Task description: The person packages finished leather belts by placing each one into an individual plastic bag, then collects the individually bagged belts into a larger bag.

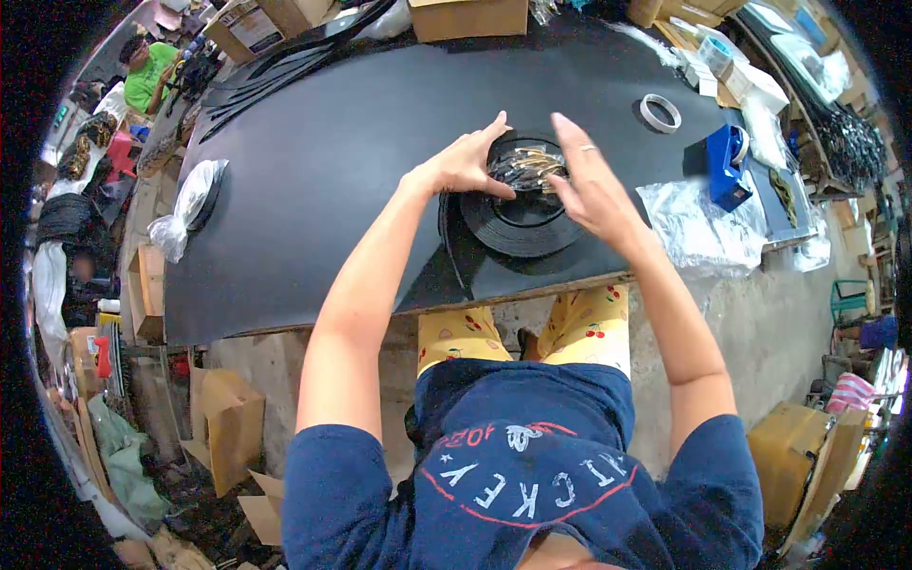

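Observation:
A roll of black flat strap (525, 241) lies on the black tabletop near its front edge, with one loose end trailing down its left side. Over the roll's centre sits a bundle of gold and black pieces in clear plastic (522, 169); its exact kind is hard to make out. My left hand (465, 163) curves along the bundle's left side, thumb and fingers apart. On the opposite side, my right hand (589, 180) has its fingers stretched out and its thumb beside the bundle. Both hands partly cover the roll.
Right of the roll are clear plastic bags (703, 228), a blue tape dispenser (729, 169) and a tape roll (660, 113). A plastic-wrapped packet (190, 207) lies at left. Black strips (275, 81) and a cardboard box (468, 19) occupy the back. A person in green (149, 76) is far left.

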Action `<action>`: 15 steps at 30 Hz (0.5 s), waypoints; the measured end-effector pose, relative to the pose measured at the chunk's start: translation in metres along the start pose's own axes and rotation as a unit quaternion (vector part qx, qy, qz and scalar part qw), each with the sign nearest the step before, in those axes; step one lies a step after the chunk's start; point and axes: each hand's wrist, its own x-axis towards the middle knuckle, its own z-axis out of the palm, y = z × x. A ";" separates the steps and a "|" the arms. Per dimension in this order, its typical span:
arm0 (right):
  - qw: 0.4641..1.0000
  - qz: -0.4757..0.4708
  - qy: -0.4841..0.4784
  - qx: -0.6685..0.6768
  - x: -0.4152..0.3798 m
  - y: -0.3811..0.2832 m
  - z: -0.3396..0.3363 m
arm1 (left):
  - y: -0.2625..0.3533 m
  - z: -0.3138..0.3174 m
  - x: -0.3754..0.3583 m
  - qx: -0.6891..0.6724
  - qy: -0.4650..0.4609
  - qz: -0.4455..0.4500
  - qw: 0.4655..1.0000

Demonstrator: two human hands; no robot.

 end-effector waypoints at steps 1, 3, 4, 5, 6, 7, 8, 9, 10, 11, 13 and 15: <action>0.999 -0.032 -0.035 0.012 0.007 0.003 0.008 | -0.002 0.002 -0.001 0.002 0.003 0.001 1.000; 0.989 -0.059 -0.126 0.047 0.019 0.008 0.022 | -0.003 0.005 -0.004 -0.012 0.042 0.001 0.999; 0.989 -0.063 -0.126 0.049 0.026 0.011 0.026 | -0.002 0.005 -0.003 -0.011 0.044 -0.002 0.999; 0.984 -0.079 -0.158 -0.013 0.032 0.014 0.031 | -0.002 0.006 -0.002 -0.014 0.047 0.013 0.999; 0.975 -0.095 -0.189 -0.074 0.038 0.013 0.034 | -0.002 0.006 -0.003 -0.019 0.049 0.029 0.998; 0.973 -0.113 -0.175 -0.103 0.043 0.017 0.042 | 0.000 0.005 -0.004 -0.028 0.042 0.031 0.998; 0.973 -0.110 -0.176 -0.102 0.046 0.020 0.045 | -0.001 0.006 -0.004 -0.030 0.040 0.031 0.998; 0.970 -0.110 -0.175 -0.129 0.050 0.021 0.046 | -0.004 0.008 -0.004 -0.021 0.049 0.050 0.997; 0.966 -0.111 -0.176 -0.155 0.052 0.021 0.047 | -0.008 0.010 -0.004 -0.012 0.060 0.068 0.996; 0.967 -0.114 -0.168 -0.156 0.052 0.022 0.048 | -0.012 0.013 -0.005 -0.017 0.058 0.066 0.996; 0.970 -0.106 -0.178 -0.125 0.051 0.024 0.051 | -0.011 0.018 -0.012 0.099 0.063 0.021 0.993; 0.973 -0.114 -0.166 -0.113 0.051 0.025 0.052 | -0.006 0.024 -0.018 0.144 0.057 -0.013 0.988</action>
